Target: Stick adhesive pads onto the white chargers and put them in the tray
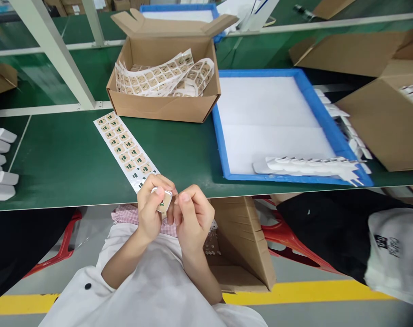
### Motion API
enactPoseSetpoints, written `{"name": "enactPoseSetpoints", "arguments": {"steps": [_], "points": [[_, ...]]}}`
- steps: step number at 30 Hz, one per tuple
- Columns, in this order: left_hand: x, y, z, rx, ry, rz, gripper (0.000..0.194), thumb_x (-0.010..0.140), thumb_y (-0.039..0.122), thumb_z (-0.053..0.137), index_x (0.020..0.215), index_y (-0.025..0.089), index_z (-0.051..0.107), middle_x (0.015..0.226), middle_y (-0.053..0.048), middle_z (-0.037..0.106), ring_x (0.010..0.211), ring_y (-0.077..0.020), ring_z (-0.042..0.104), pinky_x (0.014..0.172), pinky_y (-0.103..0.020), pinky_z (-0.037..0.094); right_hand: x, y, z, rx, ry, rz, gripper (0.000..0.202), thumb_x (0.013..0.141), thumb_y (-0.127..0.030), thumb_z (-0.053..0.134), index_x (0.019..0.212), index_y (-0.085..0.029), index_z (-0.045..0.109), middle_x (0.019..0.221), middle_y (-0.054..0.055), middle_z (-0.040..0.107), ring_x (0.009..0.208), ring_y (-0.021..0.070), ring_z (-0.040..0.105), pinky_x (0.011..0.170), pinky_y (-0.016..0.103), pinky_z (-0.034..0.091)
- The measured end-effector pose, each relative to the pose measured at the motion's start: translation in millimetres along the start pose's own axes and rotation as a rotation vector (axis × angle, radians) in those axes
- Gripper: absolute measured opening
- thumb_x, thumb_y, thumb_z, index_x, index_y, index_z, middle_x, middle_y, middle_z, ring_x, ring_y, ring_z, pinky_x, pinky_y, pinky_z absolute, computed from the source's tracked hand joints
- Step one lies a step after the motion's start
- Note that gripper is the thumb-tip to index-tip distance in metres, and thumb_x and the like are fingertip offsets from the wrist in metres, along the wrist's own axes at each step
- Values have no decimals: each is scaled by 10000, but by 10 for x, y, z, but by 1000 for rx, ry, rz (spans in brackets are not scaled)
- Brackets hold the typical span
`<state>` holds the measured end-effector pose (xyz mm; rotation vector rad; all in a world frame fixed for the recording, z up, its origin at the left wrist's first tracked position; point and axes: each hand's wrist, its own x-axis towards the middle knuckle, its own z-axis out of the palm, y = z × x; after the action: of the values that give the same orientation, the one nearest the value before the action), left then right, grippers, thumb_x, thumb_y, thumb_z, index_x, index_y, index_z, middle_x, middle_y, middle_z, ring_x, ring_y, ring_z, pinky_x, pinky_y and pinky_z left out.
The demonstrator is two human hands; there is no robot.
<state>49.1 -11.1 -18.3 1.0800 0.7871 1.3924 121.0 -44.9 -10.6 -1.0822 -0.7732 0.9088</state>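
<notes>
Head view, from where I'm standing: work's mid-piece, I'd say. Person's left hand (149,209) has a small white rounded-corner piece with a tan face (164,203) gripped betw. thumb & fingers, just off the near edge of the green tabletop (179,152). Right hand (194,218) is right beside it, thumb & index drawn close together; can't tell if anything thin's pinched there.

Done so far, approx.: near end of the long white paper strip of tan labels (120,145) shows bare backing w/ small dark bits, so a few labels look used. Left: most of that strip, plus more curled label strips (159,79) in the open brown cardboard box (159,109) behind it. Row of white plastic parts (305,167) lies along the near side of the blue-rimmed white tray (223,150), off to the right; can't say if they're finished.

Piece itself: white rim, tan face w/ dk green marks, like the strip's labels. Tilted, partly hidden by fingers; can't tell if the face sits flat.
</notes>
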Motion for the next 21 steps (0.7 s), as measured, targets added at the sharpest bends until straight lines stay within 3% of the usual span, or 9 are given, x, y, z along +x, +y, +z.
{"name": "enactPoseSetpoints", "arguments": {"steps": [7, 11, 16, 21], "points": [[8, 52, 56, -7, -69, -77, 560, 1031, 710, 394, 848, 240, 637, 829, -49, 640, 621, -186, 559, 530, -330, 461, 28, 27, -45, -59, 113, -43, 477, 997, -593, 642, 702, -258, 475, 446, -113, 342, 337, 87, 311, 363, 236, 285], [1, 68, 56, -30, -83, -62, 558, 1041, 694, 383, 849, 238, 643, 834, -52, 641, 656, -195, 572, 542, -329, 471, 33, 17, -66, -61, 122, -53, 477, 1000, -600, 635, 702, -258, 486, 439, -112, 339, 329, 88, 299, 354, 239, 267], [1, 79, 13, 18, -146, -35, 400, 1010, 611, 570, 900, 240, 669, 885, -40, 669, 698, -186, 601, 568, -311, 484, 34, -9, -30, -9, 116, -60, 454, 997, -559, 668, 701, -253, 512, 436, -111, 359, 330, 86, 290, 359, 239, 261], [30, 30, -6, 38, -54, -66, 459, 1062, 588, 491, 886, 234, 724, 851, -39, 688, 662, -173, 590, 588, -312, 476, 49, 88, -71, 212, 46, -56, 410, 1011, -473, 670, 709, -251, 503, 446, -100, 425, 356, 104, 400, 440, 251, 384]]}}
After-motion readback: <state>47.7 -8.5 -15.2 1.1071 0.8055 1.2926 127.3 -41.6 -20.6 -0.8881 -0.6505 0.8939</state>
